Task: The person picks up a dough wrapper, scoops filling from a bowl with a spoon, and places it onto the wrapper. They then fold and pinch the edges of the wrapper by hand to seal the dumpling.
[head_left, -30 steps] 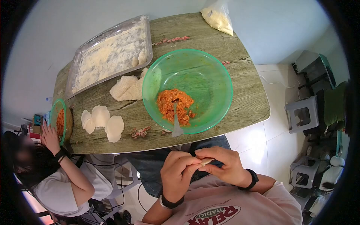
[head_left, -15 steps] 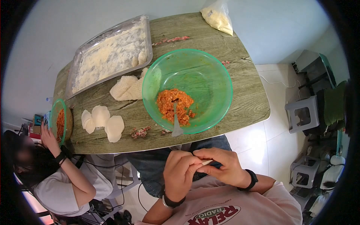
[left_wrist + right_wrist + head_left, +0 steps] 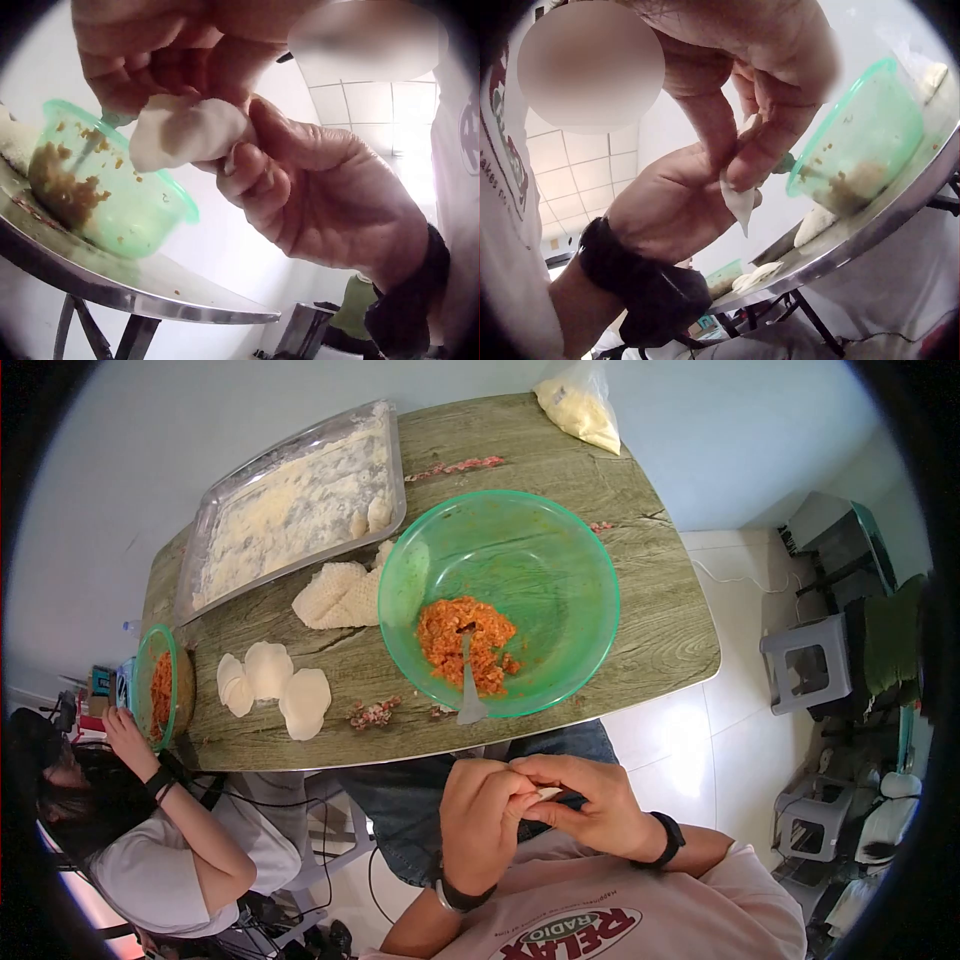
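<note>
Both hands meet in front of the person's shirt, just off the table's near edge. Between them is a white dumpling (image 3: 187,135), its dough folded over, mostly covered by fingers in the head view. The left hand (image 3: 483,820) pinches one end of the dumpling with thumb and curled fingers. On the other side, the right hand (image 3: 595,805) pinches the edge between thumb and fingers. A pointed white end of the dough shows below the fingers in the right wrist view. Beyond the hands stands a green bowl (image 3: 560,560) with orange-red filling (image 3: 460,635) and a spoon (image 3: 472,695) leaning in it.
Several round dough wrappers (image 3: 305,703) lie on the table (image 3: 640,580) at left. A floury metal tray (image 3: 400,470) and a cream cloth (image 3: 335,596) are farther back. A bag (image 3: 582,410) stands at the far edge. Another person (image 3: 170,840) sits at left by a smaller bowl (image 3: 182,690).
The left hand has shifted slightly right and up, and both hands keep pinching the dumpling. The other person's hand has moved a little by the smaller bowl.
</note>
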### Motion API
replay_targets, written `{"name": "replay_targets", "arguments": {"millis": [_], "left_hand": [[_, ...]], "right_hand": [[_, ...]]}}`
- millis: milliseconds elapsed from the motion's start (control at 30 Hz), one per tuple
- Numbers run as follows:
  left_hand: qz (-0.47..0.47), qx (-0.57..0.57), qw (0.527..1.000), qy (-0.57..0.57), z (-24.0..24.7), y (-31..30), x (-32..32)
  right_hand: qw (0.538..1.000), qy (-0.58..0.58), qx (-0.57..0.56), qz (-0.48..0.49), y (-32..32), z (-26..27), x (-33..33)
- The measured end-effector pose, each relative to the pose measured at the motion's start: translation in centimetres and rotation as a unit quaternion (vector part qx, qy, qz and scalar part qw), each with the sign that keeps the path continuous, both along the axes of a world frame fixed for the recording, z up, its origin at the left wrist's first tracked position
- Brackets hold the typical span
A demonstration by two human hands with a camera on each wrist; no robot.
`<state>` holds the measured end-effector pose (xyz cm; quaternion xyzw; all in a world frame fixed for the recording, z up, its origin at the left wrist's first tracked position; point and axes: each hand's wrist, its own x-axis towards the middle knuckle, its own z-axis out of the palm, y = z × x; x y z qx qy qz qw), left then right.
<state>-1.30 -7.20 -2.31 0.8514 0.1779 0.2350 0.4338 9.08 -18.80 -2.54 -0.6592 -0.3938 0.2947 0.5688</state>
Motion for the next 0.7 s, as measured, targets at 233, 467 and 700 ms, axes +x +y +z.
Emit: {"name": "replay_targets", "arguments": {"millis": [233, 467, 700], "left_hand": [[0.019, -0.218, 0.973, -0.07, -0.9, 0.2, -0.9], [-0.114, -0.481, 0.866, -0.074, -3.4, -0.1, -1.7], [-0.1, -0.576, 0.803, -0.116, -2.4, -1.2, -0.3]], "right_hand": [[0.977, 0.21, -0.003, -0.033, -0.7, -0.9, 0.4], [0.849, 0.523, 0.066, 0.027, -0.5, -2.0, 0.8], [0.863, 0.504, -0.008, 0.019, 0.1, -1.3, -0.4]]}}
